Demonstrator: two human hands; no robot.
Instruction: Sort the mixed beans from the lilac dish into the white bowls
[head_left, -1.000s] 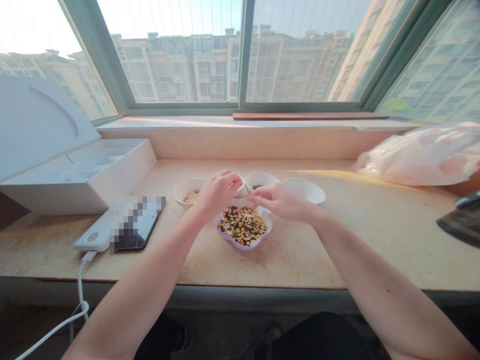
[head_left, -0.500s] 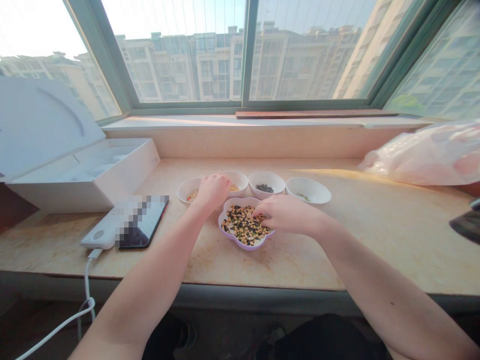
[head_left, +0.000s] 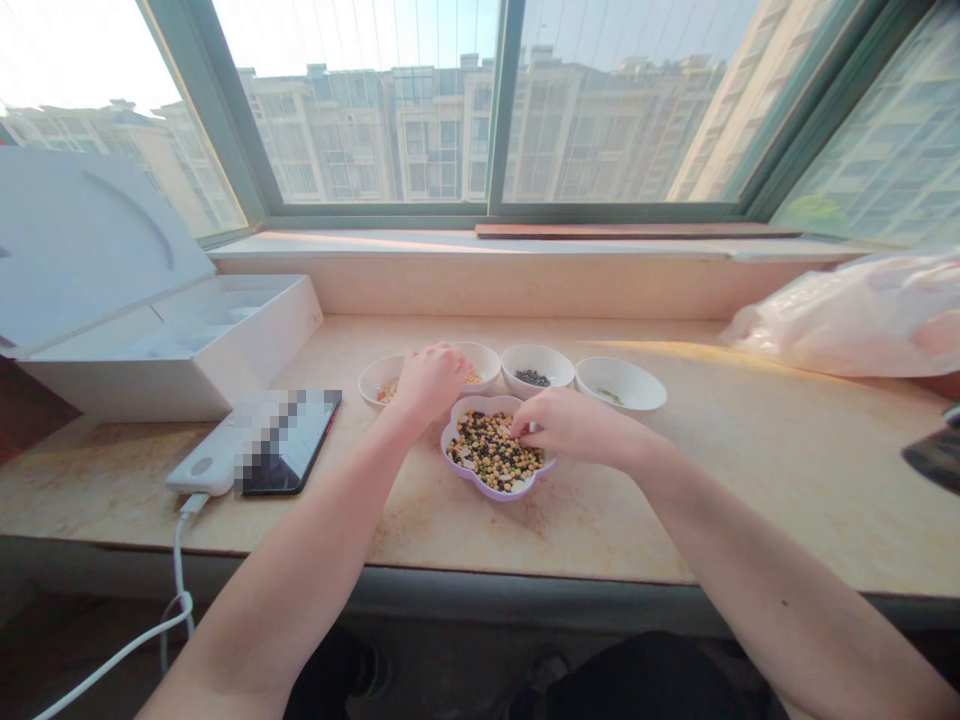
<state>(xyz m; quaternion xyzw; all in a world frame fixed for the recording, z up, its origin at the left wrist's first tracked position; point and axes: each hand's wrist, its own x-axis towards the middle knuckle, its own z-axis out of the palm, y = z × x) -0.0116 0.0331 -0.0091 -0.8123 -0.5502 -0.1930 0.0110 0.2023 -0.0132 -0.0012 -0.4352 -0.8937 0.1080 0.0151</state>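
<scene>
A purple flower-shaped dish (head_left: 480, 487) of mixed yellow, black and white beans sits on the stone sill. My right hand (head_left: 574, 425) hovers over its right side, fingers pinched on beans too small to name. My left hand (head_left: 429, 380) is curled shut over the gap between two small white bowls, one with pale and red bits (head_left: 373, 381) and one with yellow beans (head_left: 484, 362); what it holds is hidden. Further right stand a white bowl of black beans (head_left: 536, 362) and a white bowl with a few green bits (head_left: 622, 384).
A phone on a white power bank (head_left: 255, 455) with a cable lies at the left. Behind it stands an open white box (head_left: 161, 345). A pink plastic bag (head_left: 855, 315) rests at the right, a dark object (head_left: 934, 455) at the right edge.
My right hand has come down from above the small bowls into the purple dish. My left hand has drawn slightly left and lower over the two left bowls.
</scene>
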